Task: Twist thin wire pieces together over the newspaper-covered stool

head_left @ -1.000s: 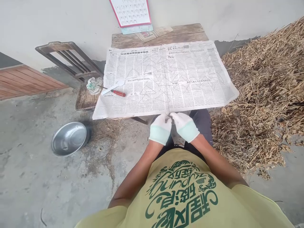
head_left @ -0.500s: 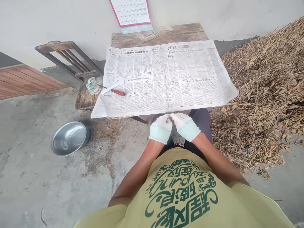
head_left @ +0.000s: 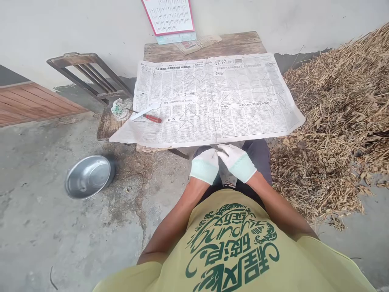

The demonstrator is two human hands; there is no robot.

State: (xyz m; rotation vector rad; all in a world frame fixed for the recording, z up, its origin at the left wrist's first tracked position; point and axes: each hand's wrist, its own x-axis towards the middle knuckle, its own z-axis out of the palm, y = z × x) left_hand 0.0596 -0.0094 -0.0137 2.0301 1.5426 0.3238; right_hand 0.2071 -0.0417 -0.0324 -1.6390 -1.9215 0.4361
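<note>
Both my hands wear white gloves with pale green cuffs, and they meet over my lap just below the near edge of a spread newspaper (head_left: 188, 129). My left hand (head_left: 206, 159) has its fingers bent inward and pressed together. Close against it, my right hand (head_left: 231, 156) is curled in a pinch, its fingertips almost touching the left ones. Whatever lies between the fingertips is too small and hidden to make out. Thin dark lines in angular shapes run across the newspaper. On its left side lie a red-handled screwdriver (head_left: 152, 118) and a white plastic spoon-like tool (head_left: 146, 111).
The newspaper covers a wooden table (head_left: 240, 44) against the wall. To the left stands a wooden chair (head_left: 107, 125) with a crumpled white-and-green bag (head_left: 120, 109). A metal basin (head_left: 89, 176) sits on the concrete floor. Dried stalks (head_left: 334, 134) pile up on the right. A calendar (head_left: 168, 16) hangs above.
The newspaper's near left corner has shifted outward to the left and up. My hands stay nearly in place, with the right fingers slightly changed in pose.
</note>
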